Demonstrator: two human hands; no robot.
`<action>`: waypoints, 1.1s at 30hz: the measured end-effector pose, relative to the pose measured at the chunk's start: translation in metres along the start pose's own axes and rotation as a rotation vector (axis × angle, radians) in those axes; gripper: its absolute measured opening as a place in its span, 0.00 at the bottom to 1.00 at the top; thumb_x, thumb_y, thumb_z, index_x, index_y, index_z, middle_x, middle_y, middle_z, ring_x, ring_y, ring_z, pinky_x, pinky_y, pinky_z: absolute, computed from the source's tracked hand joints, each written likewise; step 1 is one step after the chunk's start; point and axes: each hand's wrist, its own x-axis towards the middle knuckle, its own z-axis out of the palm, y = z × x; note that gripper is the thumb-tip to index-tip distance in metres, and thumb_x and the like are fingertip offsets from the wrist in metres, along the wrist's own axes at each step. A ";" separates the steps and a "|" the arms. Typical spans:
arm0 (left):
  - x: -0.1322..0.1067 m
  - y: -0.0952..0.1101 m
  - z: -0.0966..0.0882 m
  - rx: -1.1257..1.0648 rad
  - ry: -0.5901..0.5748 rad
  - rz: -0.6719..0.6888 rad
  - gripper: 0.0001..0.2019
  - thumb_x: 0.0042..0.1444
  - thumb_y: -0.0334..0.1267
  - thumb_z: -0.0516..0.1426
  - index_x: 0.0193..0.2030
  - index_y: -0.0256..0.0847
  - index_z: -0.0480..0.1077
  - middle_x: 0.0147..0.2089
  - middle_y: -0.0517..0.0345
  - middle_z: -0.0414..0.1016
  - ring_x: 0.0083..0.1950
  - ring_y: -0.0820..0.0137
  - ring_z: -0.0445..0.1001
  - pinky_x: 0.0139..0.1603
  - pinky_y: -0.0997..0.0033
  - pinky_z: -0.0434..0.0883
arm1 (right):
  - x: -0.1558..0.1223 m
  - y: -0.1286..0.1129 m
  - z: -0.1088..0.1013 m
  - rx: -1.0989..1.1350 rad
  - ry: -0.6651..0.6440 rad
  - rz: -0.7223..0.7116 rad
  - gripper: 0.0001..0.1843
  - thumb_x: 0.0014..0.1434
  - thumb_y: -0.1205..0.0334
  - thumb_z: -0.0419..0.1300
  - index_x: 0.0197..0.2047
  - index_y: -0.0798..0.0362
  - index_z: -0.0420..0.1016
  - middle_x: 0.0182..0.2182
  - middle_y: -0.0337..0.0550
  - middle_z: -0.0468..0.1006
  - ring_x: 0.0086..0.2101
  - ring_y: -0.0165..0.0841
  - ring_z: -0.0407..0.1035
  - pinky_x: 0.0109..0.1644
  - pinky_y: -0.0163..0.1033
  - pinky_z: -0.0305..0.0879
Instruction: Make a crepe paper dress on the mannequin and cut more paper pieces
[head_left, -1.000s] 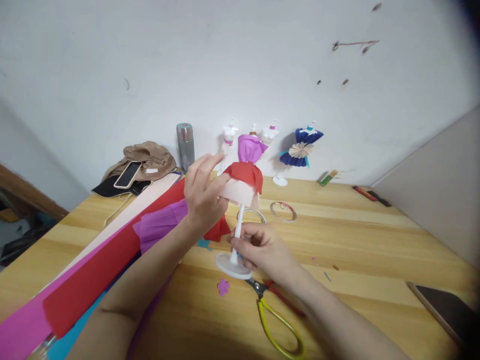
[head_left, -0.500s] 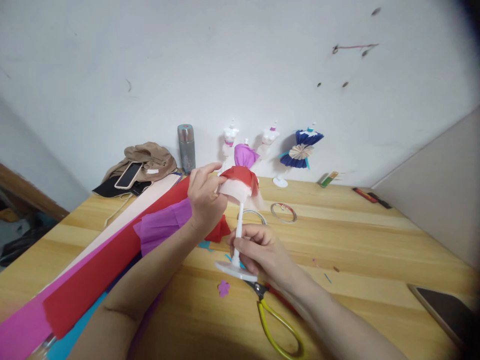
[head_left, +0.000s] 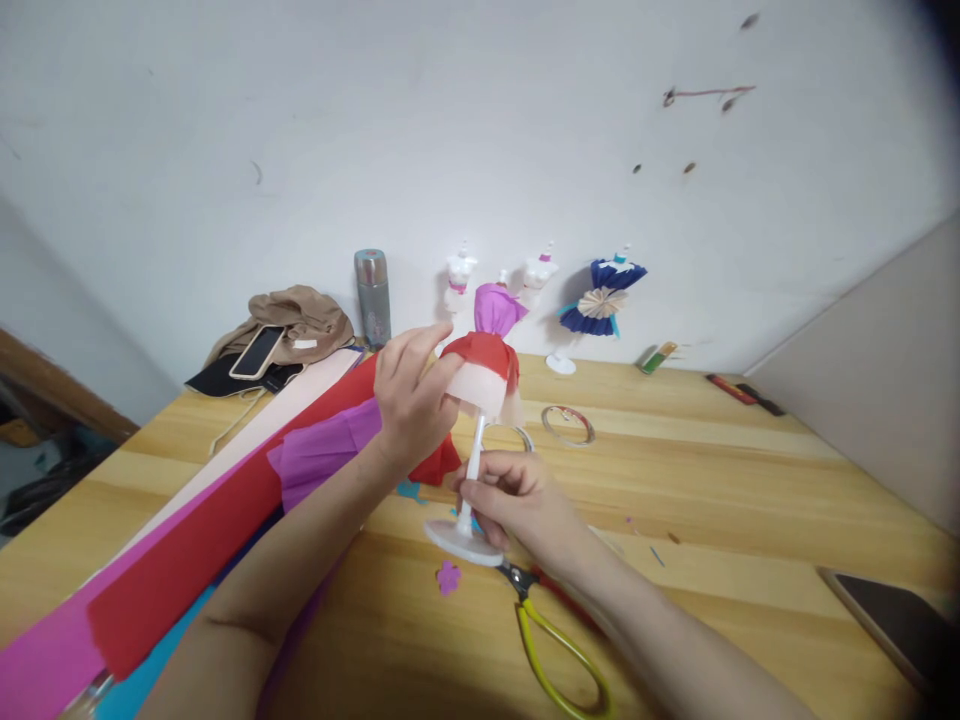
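A small white dress-form mannequin wears a paper dress [head_left: 487, 352] with a purple top, a red skirt layer and a pale pink layer beneath. My right hand [head_left: 514, 495] is closed around the white pole [head_left: 475, 462] of its stand, just above the round base [head_left: 463, 543]. The stand is tilted, its top leaning right. My left hand [head_left: 412, 395] is at the left side of the skirt, fingers bent and fingertips on the red and pink paper; some fingers are partly hidden. Below the base lie yellow-handled scissors [head_left: 551, 640] and a purple paper flower [head_left: 448, 577].
Paper strips, including a red one [head_left: 202, 540], lie along the left. Against the wall stand a grey flask [head_left: 373, 300], two white mannequins and one in a blue paper dress [head_left: 604, 300]. Tape rings [head_left: 568, 425], a glue stick [head_left: 658, 358] and phones [head_left: 259, 352] are on the table.
The mannequin has tipped slightly, its top moving right and its base left, showing more of the purple top. My left fingers have shifted along the skirt; my right hand keeps its hold.
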 end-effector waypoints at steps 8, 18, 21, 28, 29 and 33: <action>0.003 0.002 -0.005 -0.011 -0.029 0.116 0.12 0.56 0.24 0.53 0.42 0.44 0.70 0.51 0.47 0.80 0.54 0.61 0.75 0.53 0.57 0.73 | 0.000 -0.002 0.001 -0.022 0.047 0.005 0.17 0.46 0.49 0.68 0.23 0.53 0.71 0.10 0.30 0.64 0.11 0.21 0.51 0.17 0.30 0.48; 0.006 0.002 -0.002 -0.092 -0.007 -0.139 0.10 0.50 0.22 0.54 0.34 0.43 0.68 0.47 0.52 0.80 0.47 0.66 0.77 0.45 0.63 0.74 | 0.001 -0.001 0.001 0.006 0.051 0.009 0.17 0.44 0.49 0.69 0.22 0.53 0.71 0.11 0.30 0.65 0.12 0.21 0.52 0.16 0.30 0.48; 0.006 0.005 -0.003 -0.160 -0.040 -0.198 0.10 0.48 0.22 0.55 0.33 0.42 0.68 0.44 0.52 0.79 0.48 0.65 0.77 0.47 0.63 0.74 | 0.000 -0.002 0.000 -0.011 0.043 0.014 0.17 0.46 0.50 0.68 0.22 0.53 0.70 0.10 0.29 0.64 0.12 0.20 0.51 0.17 0.30 0.48; 0.009 0.009 -0.015 -0.364 -0.063 -0.350 0.07 0.51 0.29 0.52 0.34 0.42 0.69 0.50 0.49 0.79 0.54 0.61 0.77 0.53 0.56 0.75 | 0.005 0.003 0.000 -0.059 0.049 -0.035 0.17 0.47 0.50 0.67 0.21 0.52 0.68 0.12 0.30 0.63 0.13 0.22 0.53 0.18 0.31 0.48; 0.012 0.009 -0.017 -0.425 -0.044 -0.403 0.07 0.53 0.30 0.51 0.35 0.42 0.69 0.50 0.50 0.79 0.54 0.61 0.77 0.54 0.56 0.75 | 0.007 0.006 -0.001 -0.083 0.067 -0.050 0.17 0.47 0.50 0.67 0.21 0.52 0.68 0.13 0.31 0.63 0.14 0.22 0.53 0.19 0.32 0.49; 0.027 0.003 -0.026 -0.555 -0.030 -0.689 0.11 0.59 0.33 0.48 0.35 0.42 0.72 0.47 0.50 0.81 0.52 0.63 0.79 0.49 0.61 0.77 | 0.013 0.021 -0.005 -0.211 0.073 -0.109 0.16 0.51 0.51 0.64 0.22 0.52 0.67 0.15 0.32 0.62 0.17 0.25 0.56 0.22 0.33 0.51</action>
